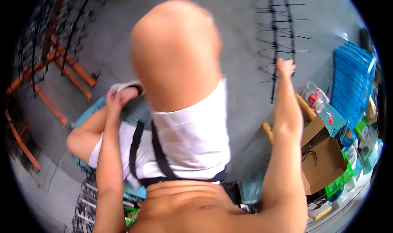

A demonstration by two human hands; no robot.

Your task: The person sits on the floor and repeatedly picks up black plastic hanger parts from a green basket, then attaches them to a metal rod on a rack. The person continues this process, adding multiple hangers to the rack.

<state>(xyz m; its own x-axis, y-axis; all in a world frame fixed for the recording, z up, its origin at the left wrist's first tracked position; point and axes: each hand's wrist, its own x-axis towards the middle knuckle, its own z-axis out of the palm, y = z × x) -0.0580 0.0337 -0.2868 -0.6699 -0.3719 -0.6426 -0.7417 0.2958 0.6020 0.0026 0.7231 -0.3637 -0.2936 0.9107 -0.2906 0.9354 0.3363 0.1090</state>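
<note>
My right hand (pixel 285 67) is stretched forward on the right, its fingers closed round one end of a long black hook rack (pixel 273 24). The rack has two parallel bars with thin prongs sticking out to both sides, and its far end runs out of the picture's top. Over on the left, my left hand (pixel 115 98) is curled on my ankle, beside a white shoe (pixel 125 87) with a dark opening. That leg is folded across, while the other knee rises in the middle, slightly blurred. White shorts (pixel 194 139) with black straps cover my thighs.
Orange metal frames (pixel 75 75) and many black hook racks (pixel 37 36) stand at far left. To the right are a stack of blue crates (pixel 352 79), an open cardboard box (pixel 325 167), a green crate (pixel 342 179) and plastic bottles (pixel 316 102). Grey floor (pixel 241 48) lies ahead.
</note>
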